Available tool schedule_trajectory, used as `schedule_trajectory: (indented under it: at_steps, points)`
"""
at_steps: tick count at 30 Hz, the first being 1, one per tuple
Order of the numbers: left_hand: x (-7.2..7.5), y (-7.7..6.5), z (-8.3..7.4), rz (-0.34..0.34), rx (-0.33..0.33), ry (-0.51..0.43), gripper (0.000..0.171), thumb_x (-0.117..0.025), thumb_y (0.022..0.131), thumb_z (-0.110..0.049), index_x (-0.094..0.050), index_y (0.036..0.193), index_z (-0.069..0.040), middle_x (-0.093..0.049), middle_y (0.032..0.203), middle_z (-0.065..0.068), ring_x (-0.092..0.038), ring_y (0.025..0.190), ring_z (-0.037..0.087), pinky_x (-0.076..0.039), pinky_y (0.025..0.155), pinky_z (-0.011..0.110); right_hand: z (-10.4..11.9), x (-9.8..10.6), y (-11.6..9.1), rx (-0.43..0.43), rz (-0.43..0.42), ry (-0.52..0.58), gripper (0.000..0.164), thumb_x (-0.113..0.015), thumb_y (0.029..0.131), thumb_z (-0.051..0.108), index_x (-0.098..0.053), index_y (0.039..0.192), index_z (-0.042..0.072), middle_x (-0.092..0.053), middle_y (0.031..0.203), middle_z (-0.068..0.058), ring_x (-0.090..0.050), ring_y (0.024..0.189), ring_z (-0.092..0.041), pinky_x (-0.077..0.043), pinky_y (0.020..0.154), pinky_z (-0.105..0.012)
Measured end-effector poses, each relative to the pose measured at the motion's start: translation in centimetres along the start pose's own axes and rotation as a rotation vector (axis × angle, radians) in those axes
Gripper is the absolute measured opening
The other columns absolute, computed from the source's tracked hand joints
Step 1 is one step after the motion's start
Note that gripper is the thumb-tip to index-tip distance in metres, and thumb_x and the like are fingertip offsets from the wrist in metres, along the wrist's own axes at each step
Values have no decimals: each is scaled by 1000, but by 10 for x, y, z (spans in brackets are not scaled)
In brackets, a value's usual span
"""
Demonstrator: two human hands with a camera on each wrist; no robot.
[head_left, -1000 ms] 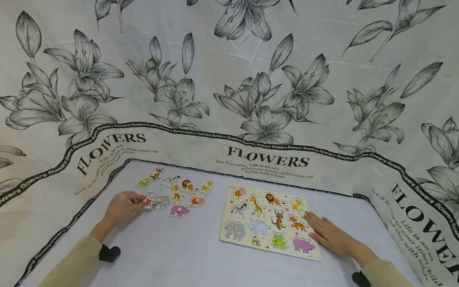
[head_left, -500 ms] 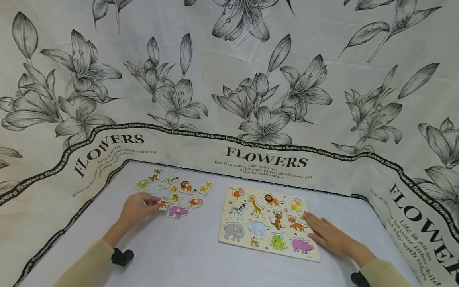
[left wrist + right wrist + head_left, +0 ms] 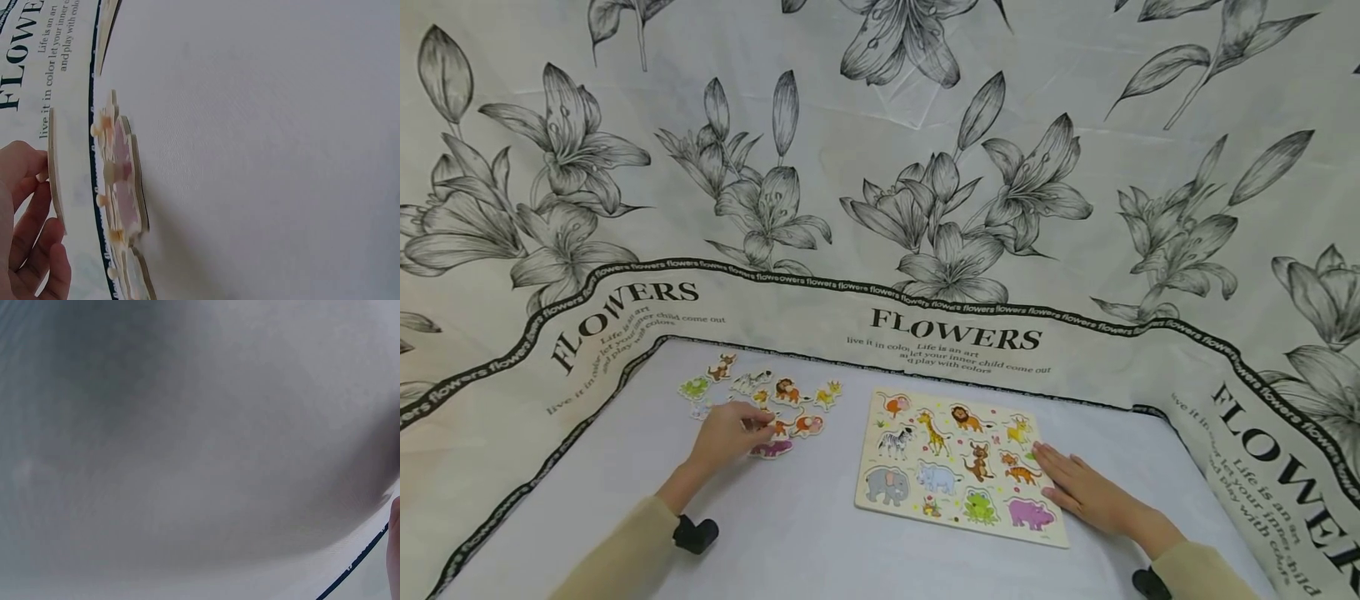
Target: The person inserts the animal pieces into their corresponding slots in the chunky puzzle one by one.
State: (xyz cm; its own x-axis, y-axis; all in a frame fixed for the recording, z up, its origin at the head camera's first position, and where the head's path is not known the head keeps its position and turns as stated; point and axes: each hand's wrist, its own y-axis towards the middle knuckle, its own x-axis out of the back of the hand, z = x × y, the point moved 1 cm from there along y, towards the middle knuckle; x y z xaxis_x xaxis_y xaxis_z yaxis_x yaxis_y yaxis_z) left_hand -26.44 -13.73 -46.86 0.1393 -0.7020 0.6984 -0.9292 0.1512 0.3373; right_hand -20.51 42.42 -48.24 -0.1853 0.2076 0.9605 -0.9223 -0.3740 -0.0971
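Observation:
My left hand pinches an orange tiger puzzle piece between thumb and fingers, over the loose pieces on the left. In the left wrist view the held piece stands edge-on, with the lower fingers curled behind it. Beneath lie the purple hippo piece, partly covered, and the orange piece to its right. The wooden animal puzzle board lies flat right of centre. My right hand rests with straight fingers on its right edge. Only a sliver of that hand enters the right wrist view.
Other knobbed pieces lie loosely grouped: a frog, a kangaroo, a zebra, a lion and a yellow horned animal. A white cloth covers the table, and a flower-printed curtain hangs around it.
My left hand has moved right across the loose pieces with the tiger piece, now covering the elephant piece and part of the giraffe and hippo. The right hand and board stay put.

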Motion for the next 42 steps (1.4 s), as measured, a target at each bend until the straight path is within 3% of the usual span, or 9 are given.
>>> schedule_trajectory:
  at_steps: [4,7,13,21,42]
  points:
    - [-13,4,-10,12,5,-9,16,-78,75,-18,-78,90,-12,-69,75,-4,-53,66,8,-41,53,20,-2,1,0,-3,7,2,69,-44,98,49,-27,151,10,-24,158,-14,-22,144,-38,-4,120,-46]
    - [-22,6,-19,19,-4,-30,15,-79,75,-18,-78,88,-13,-69,75,-4,-52,64,7,-41,50,20,-1,2,0,8,5,-15,69,-45,98,49,-28,151,7,-25,158,-16,-23,143,-41,-17,111,-63]
    - [-37,10,-39,39,-40,-79,13,-81,73,-15,-78,85,-12,-68,72,-5,-51,62,5,-41,51,19,-1,1,1,4,13,-11,70,-43,98,50,-27,151,7,-24,158,-16,-22,143,-42,-16,111,-63]
    - [-56,16,-62,92,-21,-140,12,-79,76,-16,-78,87,-12,-72,80,-3,-52,65,7,-44,56,18,-1,2,1,-1,11,-11,70,-44,98,50,-27,151,7,-24,158,-16,-22,143,-41,-16,112,-63]
    - [-106,17,-108,156,-192,-202,11,-78,77,-18,-78,87,-11,-70,75,-4,-49,62,2,-42,56,17,2,2,-2,-4,20,-4,69,-42,99,49,-26,151,8,-24,158,-15,-21,144,-39,-15,112,-61]
